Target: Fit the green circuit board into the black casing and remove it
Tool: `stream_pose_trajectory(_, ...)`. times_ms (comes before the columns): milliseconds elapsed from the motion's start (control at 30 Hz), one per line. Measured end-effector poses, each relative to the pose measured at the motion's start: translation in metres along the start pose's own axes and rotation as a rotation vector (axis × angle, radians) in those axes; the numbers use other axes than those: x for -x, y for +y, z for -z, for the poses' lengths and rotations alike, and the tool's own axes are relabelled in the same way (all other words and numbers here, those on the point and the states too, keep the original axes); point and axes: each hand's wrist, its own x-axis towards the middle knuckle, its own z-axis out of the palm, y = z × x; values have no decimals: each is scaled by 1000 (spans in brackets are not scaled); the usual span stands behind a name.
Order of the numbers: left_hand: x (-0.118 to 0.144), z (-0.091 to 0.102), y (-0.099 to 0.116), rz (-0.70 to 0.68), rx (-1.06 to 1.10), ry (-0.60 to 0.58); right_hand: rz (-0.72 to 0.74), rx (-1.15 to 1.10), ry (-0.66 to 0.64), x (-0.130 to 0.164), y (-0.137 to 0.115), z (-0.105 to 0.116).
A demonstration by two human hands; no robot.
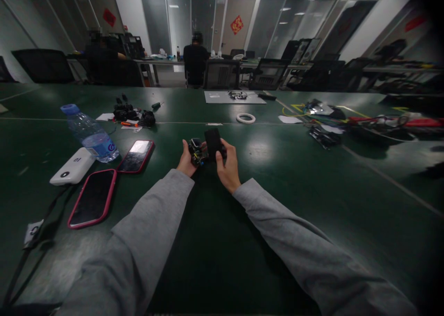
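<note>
Over the dark green table point(215, 242), my left hand point(187, 162) is closed around a small electronic assembly point(197, 152) with dark parts and bits of yellow and blue. Right beside it, my right hand point(229, 167) grips a flat black rectangular piece point(212, 142), thumb on its near face and fingers behind. The black piece is tilted up next to the assembly; whether the two touch I cannot tell. Grey sleeves cover both forearms.
To the left lie a water bottle point(92, 136), a white power bank point(73, 167) with a cable, and two red-edged phones point(93, 199) point(137, 156). Beyond are black parts point(130, 115), a tape roll point(245, 118) and a grey board point(218, 98). Wires point(322, 110) clutter the right. Two people sit behind.
</note>
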Motion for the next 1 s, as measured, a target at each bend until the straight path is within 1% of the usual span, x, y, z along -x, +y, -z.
stream_pose_trajectory(67, -2, 3, 0, 25, 26, -3, -118, -71, -22, -1, 11, -1)
stream_pose_trajectory(133, -3, 4, 0, 69, 18, 22, -247, -124, -83, -1, 22, -4)
stream_pose_trajectory(200, -1, 3, 1, 105, 2, 32, -313, -143, -136, -1, 31, -5)
stream_pose_trajectory(267, 2, 1, 2, 111, 6, 12, -261, -147, -169, -2, 32, -5)
stream_pose_trajectory(367, 5, -1, 4, 105, 29, -18, -107, -143, -191, -2, 26, -2)
stream_pose_trajectory(433, 4, 0, 4, 104, 45, -24, -76, -133, -201, -3, 22, 0)
stream_pose_trajectory(533, 1, 3, 3, 106, 59, -33, -118, -106, -195, -3, 23, -1)
stream_pose_trajectory(667, 0, 4, 3, 102, 53, -52, -130, -11, -141, -4, 33, -4)
stream_pose_trajectory(733, 1, 4, 3, 98, 48, -48, -150, 0, -115, -6, 39, -4)
stream_pose_trajectory(800, 2, 3, 4, 96, 38, -38, -200, -58, -117, -8, 44, -3)
stream_pose_trajectory(933, 2, 4, 5, 92, 29, -29, -347, -310, -130, -13, 51, 0)
stream_pose_trajectory(1000, 2, 5, 5, 94, 34, -37, -389, -377, -145, -15, 52, 0)
